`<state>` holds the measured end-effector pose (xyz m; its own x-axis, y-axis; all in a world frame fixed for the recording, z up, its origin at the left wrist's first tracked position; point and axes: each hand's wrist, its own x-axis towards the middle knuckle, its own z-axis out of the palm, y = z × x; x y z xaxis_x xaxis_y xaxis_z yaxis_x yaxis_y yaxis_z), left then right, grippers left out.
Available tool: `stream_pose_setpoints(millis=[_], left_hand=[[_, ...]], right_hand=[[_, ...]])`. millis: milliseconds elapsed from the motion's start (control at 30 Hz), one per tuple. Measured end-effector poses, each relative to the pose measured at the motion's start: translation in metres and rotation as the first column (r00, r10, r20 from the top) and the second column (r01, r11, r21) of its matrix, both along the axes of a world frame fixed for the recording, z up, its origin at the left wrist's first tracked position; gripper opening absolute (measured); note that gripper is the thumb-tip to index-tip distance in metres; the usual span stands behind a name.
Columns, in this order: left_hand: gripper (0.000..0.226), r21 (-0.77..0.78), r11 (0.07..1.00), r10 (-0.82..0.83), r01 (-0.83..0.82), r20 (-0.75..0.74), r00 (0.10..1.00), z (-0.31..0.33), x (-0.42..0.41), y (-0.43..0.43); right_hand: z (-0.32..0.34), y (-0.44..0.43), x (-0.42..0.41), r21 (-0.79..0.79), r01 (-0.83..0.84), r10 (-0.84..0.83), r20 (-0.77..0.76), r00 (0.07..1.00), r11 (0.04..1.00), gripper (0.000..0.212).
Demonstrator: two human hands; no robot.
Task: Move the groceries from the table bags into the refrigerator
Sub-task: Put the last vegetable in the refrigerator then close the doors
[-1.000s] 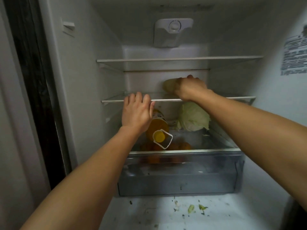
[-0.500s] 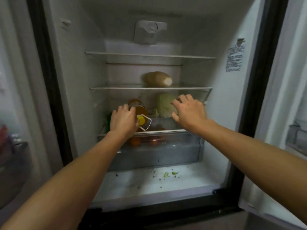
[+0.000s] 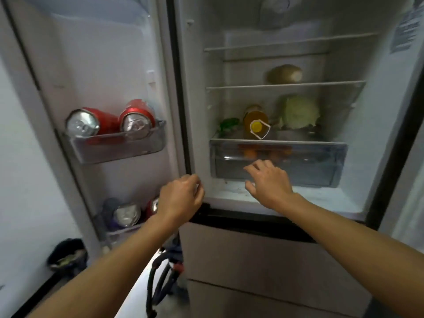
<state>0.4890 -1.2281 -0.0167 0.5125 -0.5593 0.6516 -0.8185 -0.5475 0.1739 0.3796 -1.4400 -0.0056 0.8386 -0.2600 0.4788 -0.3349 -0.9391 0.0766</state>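
Inside the refrigerator (image 3: 344,203), a cabbage (image 3: 299,112) and an oil bottle (image 3: 255,121) sit above the drawer (image 3: 321,161); a brownish vegetable (image 3: 284,74) lies one shelf higher. Left hand (image 3: 181,199) loosely curled, right hand (image 3: 269,183) spread, both empty.

One head-worn wide-angle view looks forward and down, close to an open refrigerator (image 3: 286,203). Its compartment fills 1 to 3 o'clock, the door shelf (image 3: 117,145) sits at 9 o'clock, and both forearms enter from 6 o'clock.
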Motion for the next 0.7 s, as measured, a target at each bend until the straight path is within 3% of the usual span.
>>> stream_pose_setpoints(millis=[167,300,433,533,633,700], left_hand=[[0.037,0.003,0.988,0.152,-0.152,-0.005,0.988,-0.023,-0.024,0.097],[0.025,-0.048,0.955,0.294,-0.293,0.013,0.956,-0.021,-0.021,0.166],[0.019,-0.065,0.907,0.410,-0.416,-0.082,0.908,-0.020,0.006,0.224],[0.022,-0.075,0.887,0.445,-0.457,-0.133,0.886,-0.014,0.032,0.256],[0.024,-0.063,0.892,0.432,-0.447,-0.163,0.887,-0.005,0.059,0.279],[0.027,-0.057,0.906,0.407,-0.419,-0.157,0.900,0.002,0.077,0.289]], right_hand=[[-0.030,0.088,0.015,0.064,-0.239,0.239,0.011,0.971,0.969,0.039],[-0.025,0.158,0.033,0.056,-0.457,0.444,0.155,0.882,0.888,0.028],[-0.018,0.221,0.054,-0.085,-0.575,0.577,0.246,0.779,0.814,0.024],[-0.018,0.261,0.076,-0.169,-0.525,0.550,0.193,0.812,0.834,0.034],[-0.023,0.287,0.095,-0.116,-0.348,0.349,-0.010,0.937,0.930,0.053],[-0.034,0.293,0.102,-0.084,-0.273,0.267,-0.070,0.961,0.958,0.050]])
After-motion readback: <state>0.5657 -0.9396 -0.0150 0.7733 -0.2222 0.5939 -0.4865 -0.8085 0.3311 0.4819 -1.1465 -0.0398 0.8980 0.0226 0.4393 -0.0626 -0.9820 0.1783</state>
